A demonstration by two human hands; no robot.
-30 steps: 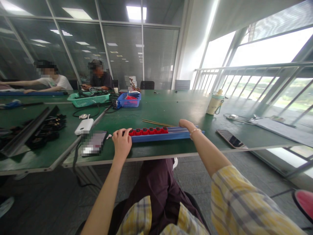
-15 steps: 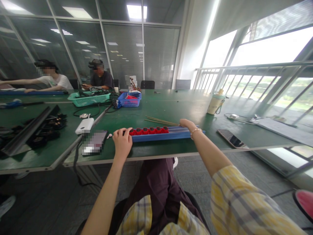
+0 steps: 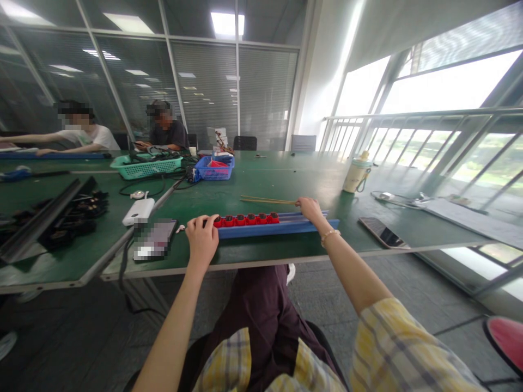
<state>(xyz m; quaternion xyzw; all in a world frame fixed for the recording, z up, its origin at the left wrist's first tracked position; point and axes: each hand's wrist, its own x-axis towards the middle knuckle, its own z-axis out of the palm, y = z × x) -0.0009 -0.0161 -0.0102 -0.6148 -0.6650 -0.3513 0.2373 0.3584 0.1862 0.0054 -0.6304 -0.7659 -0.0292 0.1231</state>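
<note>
A long blue channel lies along the table's front edge. Several red pieces with dark tops sit in a row in its left part. My left hand is closed over the channel's left end, its fingertips by the leftmost red piece. Over the right part of the channel, my right hand pinches the right ends of thin tan sticks. The sticks stretch leftward behind the channel, just above or on the green tabletop; which one I cannot tell.
A phone and a white case lie to the left, a second phone to the right. A cup stands behind. Green and blue baskets are farther back. Two people sit at the far left.
My right hand has shifted slightly left and the thin sticks have drawn closer together. My left hand stays on the channel's end. The camera view has moved slightly.
</note>
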